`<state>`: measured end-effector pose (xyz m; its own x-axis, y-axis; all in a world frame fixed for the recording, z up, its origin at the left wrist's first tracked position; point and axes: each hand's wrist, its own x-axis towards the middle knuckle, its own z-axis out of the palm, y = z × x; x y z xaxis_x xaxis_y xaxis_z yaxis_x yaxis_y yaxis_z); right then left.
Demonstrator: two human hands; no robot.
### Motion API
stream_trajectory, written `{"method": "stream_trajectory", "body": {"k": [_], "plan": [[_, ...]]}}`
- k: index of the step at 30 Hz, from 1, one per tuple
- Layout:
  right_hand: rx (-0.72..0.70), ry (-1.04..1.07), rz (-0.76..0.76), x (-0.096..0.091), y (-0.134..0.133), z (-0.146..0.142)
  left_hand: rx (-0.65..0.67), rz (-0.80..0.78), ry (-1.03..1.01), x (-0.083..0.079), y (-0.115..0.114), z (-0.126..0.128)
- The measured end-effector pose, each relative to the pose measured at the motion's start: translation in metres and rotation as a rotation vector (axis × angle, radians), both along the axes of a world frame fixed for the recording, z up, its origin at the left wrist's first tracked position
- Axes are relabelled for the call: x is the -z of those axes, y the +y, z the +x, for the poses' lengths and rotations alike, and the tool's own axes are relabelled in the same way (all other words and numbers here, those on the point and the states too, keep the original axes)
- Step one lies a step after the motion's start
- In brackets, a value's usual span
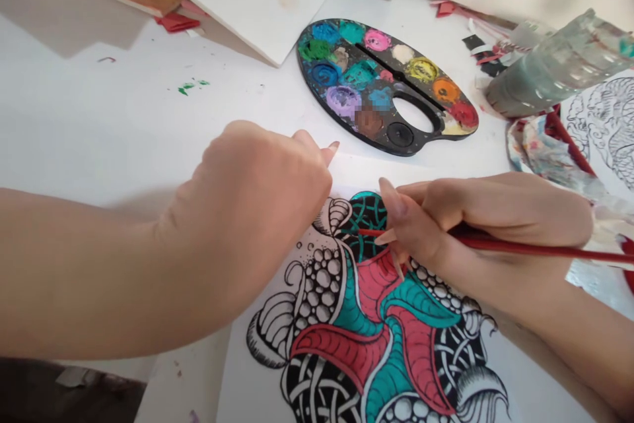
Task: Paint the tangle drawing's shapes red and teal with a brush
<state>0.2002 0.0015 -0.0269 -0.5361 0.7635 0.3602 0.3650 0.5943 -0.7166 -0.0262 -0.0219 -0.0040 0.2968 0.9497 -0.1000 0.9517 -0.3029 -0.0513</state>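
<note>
**Q:** Log entry. Where does the ink drawing sheet (242, 383) lie, and what does your right hand (495, 218) hold?

**A:** The sheet lies flat on the white table (99, 132), below both your hands in this view. Your right hand is in a narrow pinch around a red-handled paintbrush (545, 251), with the tip over the teal-and-black orb near the sheet's top edge.

**Q:** And your left hand (257, 212)?

**A:** It is loosely curled over the sheet's far edge, forefinger reaching forward. Nothing shows in it, but the palm is hidden, so you cannot confirm it is empty.

**Q:** What have you coloured?

**A:** The central red and teal bands look filled. The orb is teal only in part, as far as your fingers let you see.

**Q:** What remains uncoloured?

**A:** The pebble cluster, shell shapes and woven bands at the sheet's lower edge show only black ink on white. Anything under your hands cannot be told.

**Q:** What surrounds the sheet?

**A:** Beyond its far edge sits a black oval palette (421, 139) of paint wells. To its right are a cloudy plastic bottle (545, 66), a stained paper towel (539, 152) and a second ink drawing (607, 126).
</note>
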Motion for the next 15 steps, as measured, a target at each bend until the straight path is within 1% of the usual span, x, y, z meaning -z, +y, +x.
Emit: {"method": "stream_trajectory", "body": {"k": [3, 5, 9, 13, 15], "plan": [[0.042, 0.084, 0.075, -0.0004, -0.0013, -0.0019, -0.011, -0.003, -0.012, 0.0004, 0.0004, -0.0009], [0.030, 0.092, 0.054, -0.0002, -0.0014, -0.0032, 0.013, -0.006, 0.005, 0.0009, 0.0004, -0.0015], [-0.046, 0.109, -0.021, -0.0001, -0.0001, -0.0039, 0.088, 0.037, 0.038, 0.0030, -0.0003, -0.0029], [-0.042, 0.063, -0.017, -0.0003, 0.0004, -0.0024, 0.098, 0.043, 0.050, 0.0055, -0.0009, -0.0042], [-0.043, 0.041, 0.000, -0.0027, 0.0011, -0.0020, 0.123, 0.063, 0.068, 0.0066, -0.0015, -0.0052]]}}
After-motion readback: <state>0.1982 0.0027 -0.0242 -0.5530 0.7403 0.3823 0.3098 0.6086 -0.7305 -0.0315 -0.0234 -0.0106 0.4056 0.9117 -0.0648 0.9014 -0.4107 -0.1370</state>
